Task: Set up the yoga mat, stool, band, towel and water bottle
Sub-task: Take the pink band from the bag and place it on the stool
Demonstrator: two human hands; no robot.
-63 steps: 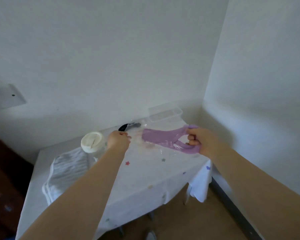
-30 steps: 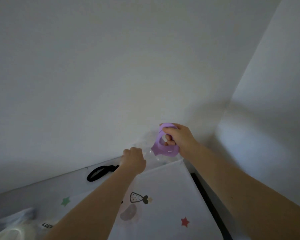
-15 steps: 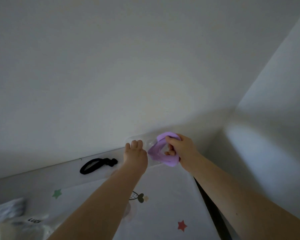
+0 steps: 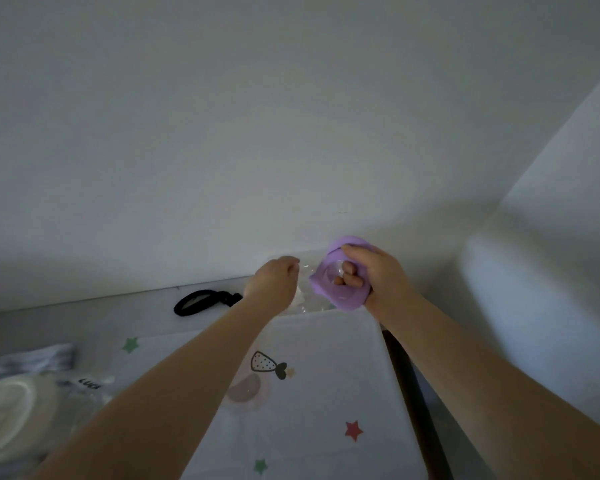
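Note:
My right hand [image 4: 381,278] grips the purple band [image 4: 340,292], bunched into a loop around its fingers, just above the table's far edge by the wall. Just left of it my left hand [image 4: 274,282] is curled, apparently pinching a crumpled clear plastic wrapper [image 4: 307,301] that hangs between the two hands. The water bottle [image 4: 4,417], with its white lid, stands at the lower left. The grey striped towel [image 4: 28,362] lies behind the bottle. No yoga mat or stool is in view.
A white tablecloth [image 4: 326,393] printed with stars and small figures covers the table. A black loop of cord [image 4: 201,303] lies near the wall to the left of my hands. White walls meet in a corner at the right, and a dark gap runs along the table's right edge.
The view has come closer and tilted up. My right hand has drawn the band out of the clear wrapper and bunched it; my left hand has curled tighter on the wrapper.

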